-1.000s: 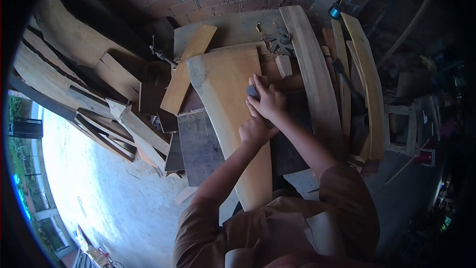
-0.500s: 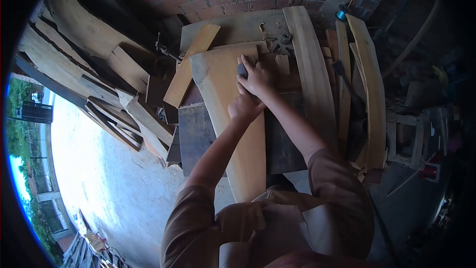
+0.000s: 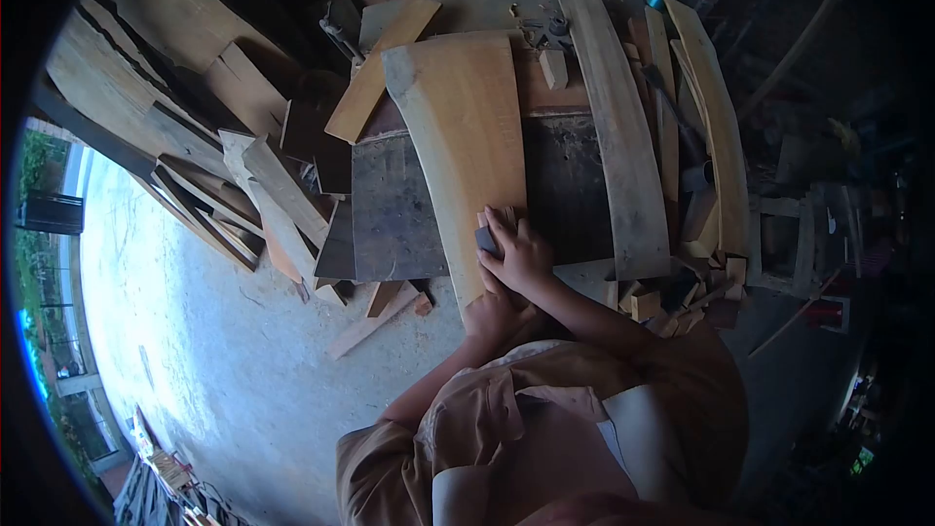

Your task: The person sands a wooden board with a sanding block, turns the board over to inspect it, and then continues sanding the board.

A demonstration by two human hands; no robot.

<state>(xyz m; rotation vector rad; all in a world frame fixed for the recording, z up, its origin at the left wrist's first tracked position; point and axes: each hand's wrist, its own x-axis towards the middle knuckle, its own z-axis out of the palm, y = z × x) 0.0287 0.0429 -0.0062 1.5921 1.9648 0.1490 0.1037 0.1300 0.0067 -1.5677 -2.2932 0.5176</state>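
Note:
A wide, tapering plank (image 3: 467, 127) lies lengthwise on the dark bench top (image 3: 392, 209), its narrow end toward my body. Low on that plank, my right hand (image 3: 521, 255) is closed over a small hand-held block (image 3: 486, 241) with a dark grey side, its fingers stretched along the top. Right behind it, closer to me, my left hand (image 3: 492, 317) is closed at the block's rear end, with the thumb pointing forward. Most of the block is hidden under my fingers.
A narrow board (image 3: 385, 68) lies slanted at the left, and a long plank (image 3: 614, 127) runs along the right. A small wood piece (image 3: 553, 69) sits near the back. Leaning boards (image 3: 195, 39) fill the left side; offcuts (image 3: 682, 302) lie at the right front.
Both hands have drawn the block along the plank toward my body, from near its far end to its near part. My view has shifted, and the plank's far end shows bare.

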